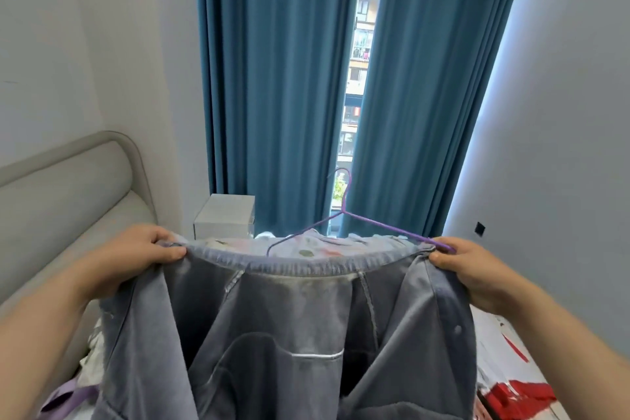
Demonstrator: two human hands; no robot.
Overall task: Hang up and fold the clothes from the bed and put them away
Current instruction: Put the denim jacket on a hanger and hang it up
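I hold up a grey-blue satin garment [289, 327] with white piping, stretched by its top edge between both hands. My left hand [136, 259] pinches the left end of that edge. At the right end my right hand [470, 269] grips the edge together with one arm of a thin purple wire hanger [371, 222]. The hanger's hook rises in front of the curtain gap, and its other arm dips behind the garment's edge. The garment hangs down and hides most of the bed below.
Teal curtains [272, 85] hang straight ahead with a narrow window gap. A padded grey headboard [68, 187] stands at the left, a white box [225, 216] beside it. Floral bedding [491, 351] with red patches lies at the right, and a lilac item [64, 401] lies lower left.
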